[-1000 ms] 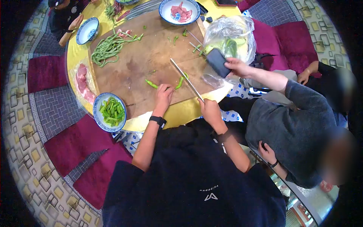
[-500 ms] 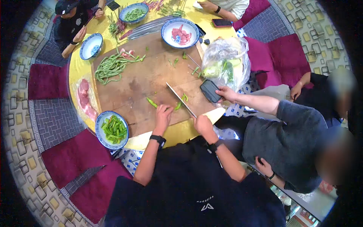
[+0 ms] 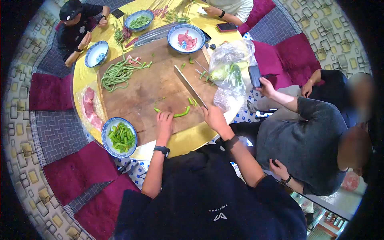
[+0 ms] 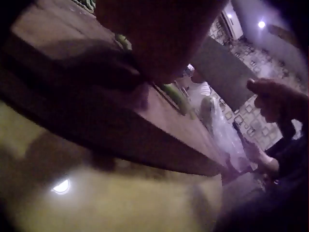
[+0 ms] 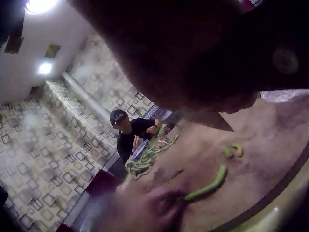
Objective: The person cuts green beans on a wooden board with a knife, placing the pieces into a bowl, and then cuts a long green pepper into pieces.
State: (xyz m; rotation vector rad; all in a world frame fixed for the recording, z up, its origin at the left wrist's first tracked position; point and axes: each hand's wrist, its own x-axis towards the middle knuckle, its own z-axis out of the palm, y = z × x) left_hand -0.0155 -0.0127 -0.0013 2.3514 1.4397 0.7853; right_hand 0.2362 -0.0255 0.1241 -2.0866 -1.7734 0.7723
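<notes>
My left hand (image 3: 164,124) rests at the front of a wooden cutting board (image 3: 140,94), fingertips holding down a long green pepper (image 3: 183,113). The pepper's stem end pokes out to the left of those fingers and its curved end to the right. In my right hand (image 3: 216,119) is the handle of a kitchen knife; its broad blade (image 3: 185,83) points away from me, and in the left wrist view the blade (image 4: 224,72) appears raised over the board. Short cut pepper pieces (image 3: 192,101) lie just right of the blade.
Left of the board stand a bowl of cut peppers (image 3: 113,146) and raw meat on plastic (image 3: 91,110). Long beans (image 3: 116,76) lie on its far left. A bowl of meat strips (image 3: 185,47) sits behind, bagged vegetables (image 3: 232,72) right. Another person's hand (image 3: 267,87) holds a dark object nearby.
The knife has come away from the pepper, and short pieces now lie apart from it. My left hand has shifted slightly left. The neighbour's dark object has moved right, away from the board.
</notes>
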